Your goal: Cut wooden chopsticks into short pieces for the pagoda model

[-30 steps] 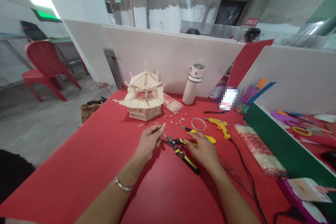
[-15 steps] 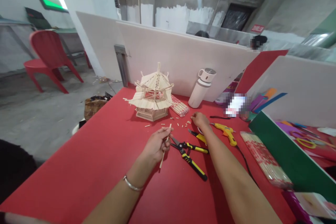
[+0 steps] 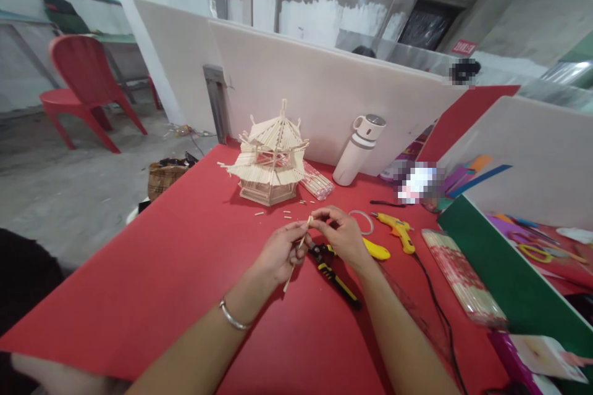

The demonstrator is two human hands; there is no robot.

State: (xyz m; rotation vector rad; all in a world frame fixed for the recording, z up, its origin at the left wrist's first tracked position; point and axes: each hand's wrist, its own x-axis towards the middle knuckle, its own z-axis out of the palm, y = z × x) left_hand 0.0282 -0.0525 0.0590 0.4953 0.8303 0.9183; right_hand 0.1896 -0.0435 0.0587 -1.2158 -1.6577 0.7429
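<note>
My left hand (image 3: 279,254), a metal bangle at its wrist, is closed around a thin wooden stick (image 3: 289,278) that slants down below the fingers. At the stick's upper end, my right hand (image 3: 343,237) pinches what looks like a short pale stick piece (image 3: 310,220); the fingertips of both hands meet there. Just beyond them stands a two-tiered pavilion model (image 3: 269,163) built of sticks. Cutting pliers (image 3: 340,287) with black and yellow handles lie under and beside my right hand, partly covered. Several short stick offcuts (image 3: 287,214) are scattered in front of the model.
To the right lie a yellow-handled tool (image 3: 377,250), a roll of tape (image 3: 362,222), a yellow glue gun (image 3: 396,229) with its cord, and a pack of sticks (image 3: 463,278). A white flask (image 3: 359,151) and another stick pack (image 3: 317,180) stand near the pale partition (image 3: 296,80).
My right hand has moved left from the offcuts to the tip of the stick in my left hand, and now covers part of the pliers. My left hand keeps its hold.
</note>
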